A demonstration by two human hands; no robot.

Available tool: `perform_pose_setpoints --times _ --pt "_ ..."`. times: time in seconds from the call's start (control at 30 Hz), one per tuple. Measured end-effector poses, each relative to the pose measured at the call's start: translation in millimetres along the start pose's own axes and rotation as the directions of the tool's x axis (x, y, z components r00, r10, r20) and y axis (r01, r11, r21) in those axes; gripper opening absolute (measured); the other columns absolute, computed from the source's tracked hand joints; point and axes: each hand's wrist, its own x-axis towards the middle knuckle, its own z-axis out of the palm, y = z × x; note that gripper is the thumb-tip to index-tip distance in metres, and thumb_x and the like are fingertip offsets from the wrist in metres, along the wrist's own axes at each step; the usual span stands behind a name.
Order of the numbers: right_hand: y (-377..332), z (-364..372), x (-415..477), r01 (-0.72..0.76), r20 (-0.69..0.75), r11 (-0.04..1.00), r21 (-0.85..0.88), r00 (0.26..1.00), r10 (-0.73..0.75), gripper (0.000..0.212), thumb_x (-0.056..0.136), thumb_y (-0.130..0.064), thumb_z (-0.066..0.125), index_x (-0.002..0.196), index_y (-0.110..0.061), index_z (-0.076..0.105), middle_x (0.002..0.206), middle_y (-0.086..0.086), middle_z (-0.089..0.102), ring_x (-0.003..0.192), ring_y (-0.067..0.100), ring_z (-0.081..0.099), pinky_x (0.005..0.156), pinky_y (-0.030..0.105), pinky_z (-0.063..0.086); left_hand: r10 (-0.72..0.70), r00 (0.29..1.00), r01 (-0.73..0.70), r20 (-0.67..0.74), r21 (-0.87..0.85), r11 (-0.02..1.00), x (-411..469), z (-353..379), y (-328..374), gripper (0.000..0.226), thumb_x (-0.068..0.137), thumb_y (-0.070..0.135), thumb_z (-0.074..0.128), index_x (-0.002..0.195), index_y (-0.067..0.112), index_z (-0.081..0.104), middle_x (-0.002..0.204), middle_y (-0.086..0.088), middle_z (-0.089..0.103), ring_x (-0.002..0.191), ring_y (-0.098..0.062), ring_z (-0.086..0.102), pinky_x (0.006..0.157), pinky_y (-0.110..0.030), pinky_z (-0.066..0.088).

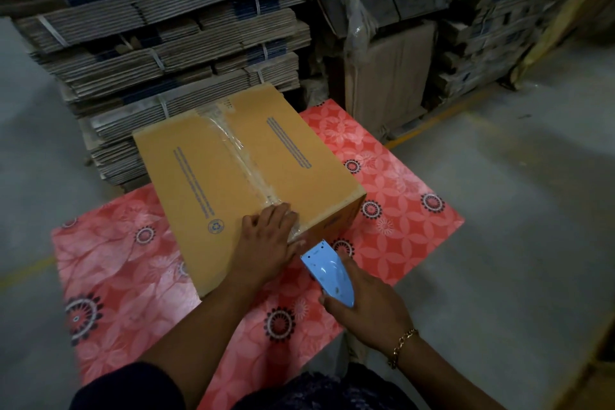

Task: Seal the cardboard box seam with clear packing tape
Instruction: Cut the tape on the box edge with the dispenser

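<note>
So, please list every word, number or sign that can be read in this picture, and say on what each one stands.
No word or number can be read here.
Recycling sign, a round blue stamp, no text: on top of the cardboard box, near the left hand.
Blue printed lines on both top flaps: too small to read.
Dark print on the box side by the near corner: blurred.
Dark marks at the far end of the tape: unreadable.
Blue tape dispenser in the right hand: no label visible.

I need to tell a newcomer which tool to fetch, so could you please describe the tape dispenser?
Find the pink floral mat with the cardboard box on it. Just off the box's near corner, the right hand holds the tape dispenser: a glossy, pale blue, tapered shell, the only blue thing there.
</note>
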Motion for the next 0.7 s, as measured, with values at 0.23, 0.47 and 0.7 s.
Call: perform_pose_setpoints --times 0.23,0.47,0.7 --pt "-7.4 -7.4 1.7 -0.012 0.044 0.999 -0.043 0.999 0.014 0.087 0.079 -0.068 0.047 0.154 -0.04 0.014 0.13 -0.005 0.063 0.1 0.021 0.066 0.076 0.037 0.054 -0.009 1.0 0.008 -0.007 -0.013 1.0 -0.6 -1.9 1.1 0.057 0.095 0.063 0.048 0.134 0.022 0.057 0.146 -0.003 0.057 0.126 -0.027 0.056 0.087 -0.045 0.034" --pt "-16.8 -20.4 4.0 -0.05 0.103 0.988 -0.147 0.993 0.065 0.087 0.084 -0.067 0.05 0.155 -0.035 0.014 0.121 0.001 0.065 0.103 0.026 0.064 0.077 0.036 0.052 0.006 1.0 -0.005 -0.017 0.027 1.0 -1.5 -0.3 0.6 0.059 0.097 0.064 0.045 0.134 0.02 0.056 0.145 -0.004 0.058 0.125 -0.027 0.056 0.087 -0.045 0.034" --pt "-20.8 -27.8 6.0 -0.049 0.158 0.976 -0.215 0.984 0.084 0.086 0.084 -0.069 0.048 0.155 -0.031 0.017 0.11 0.001 0.068 0.096 0.024 0.066 0.069 0.034 0.048 -0.007 0.999 0.007 -0.044 0.001 1.0 -1.7 1.9 2.1 0.057 0.095 0.063 0.049 0.134 0.021 0.056 0.146 -0.003 0.058 0.126 -0.027 0.057 0.088 -0.046 0.037"
